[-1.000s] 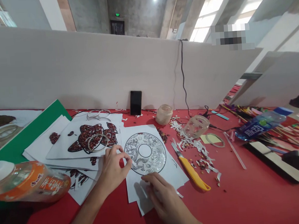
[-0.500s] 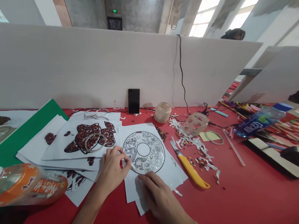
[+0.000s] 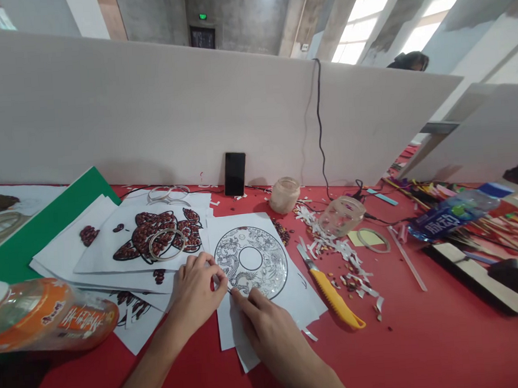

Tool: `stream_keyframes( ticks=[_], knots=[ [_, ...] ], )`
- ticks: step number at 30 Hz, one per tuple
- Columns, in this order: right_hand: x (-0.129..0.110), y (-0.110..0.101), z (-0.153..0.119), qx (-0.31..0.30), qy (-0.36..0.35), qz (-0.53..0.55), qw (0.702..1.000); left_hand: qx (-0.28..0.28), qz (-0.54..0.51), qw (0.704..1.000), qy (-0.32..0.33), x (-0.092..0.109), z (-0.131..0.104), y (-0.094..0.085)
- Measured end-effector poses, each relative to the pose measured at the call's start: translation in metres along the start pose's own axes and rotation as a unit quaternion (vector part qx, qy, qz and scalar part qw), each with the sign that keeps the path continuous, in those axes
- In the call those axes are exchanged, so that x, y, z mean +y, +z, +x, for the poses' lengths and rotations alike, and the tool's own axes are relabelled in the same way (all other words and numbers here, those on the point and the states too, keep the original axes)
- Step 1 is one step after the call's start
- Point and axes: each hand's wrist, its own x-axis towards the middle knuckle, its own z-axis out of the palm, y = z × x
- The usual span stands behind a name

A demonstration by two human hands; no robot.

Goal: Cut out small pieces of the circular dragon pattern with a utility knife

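Observation:
A printed sheet (image 3: pixel 230 332) lies on the red table, bearing a ring-shaped dragon-and-bird drawing (image 3: pixel 272 258) with a shiny surface in places. My left hand (image 3: pixel 198 284) is at the drawing's lower left edge, thumb and forefinger closed in a pinch; a small pale sliver shows at the tips, too small to name. Right beside it, my right hand (image 3: pixel 268 329) rests over the lower part of the sheet, fingers curled and forefinger tip by the left hand's pinch. Its thumb is mostly hidden, as is anything under the fingertips.
A yellow utility knife (image 3: pixel 332 295) lies right of the sheet, among paper scraps (image 3: pixel 343 253) and seeds. Behind stand two jars (image 3: pixel 284 194) and a phone (image 3: pixel 235 173). To the left are a bean-covered picture (image 3: pixel 151 237), tape rolls and an orange-labelled bottle (image 3: pixel 50 315).
My right hand has moved slightly up and left, its forefinger now near the left fingertips. The left hand keeps its pinch. The view has shifted slightly.

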Motion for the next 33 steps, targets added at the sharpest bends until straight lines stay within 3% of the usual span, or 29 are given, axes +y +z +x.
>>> stream_keyframes(
  ticks=[14, 24, 33],
  knots=[
    [-0.001, 0.000, 0.003, 0.010, -0.046, -0.100, 0.994, -0.056, 0.100, 0.993, -0.012, 0.032, 0.010, -0.027],
    [-0.003, -0.008, 0.005, 0.003, -0.031, -0.065, 0.997, -0.004, 0.077, 0.997, -0.017, 0.006, 0.006, -0.020],
    [-0.004, 0.010, 0.003, 0.045, -0.061, -0.120, 0.990, 0.001, 0.107, 0.994, -0.021, -0.002, 0.002, -0.007]
  ],
)
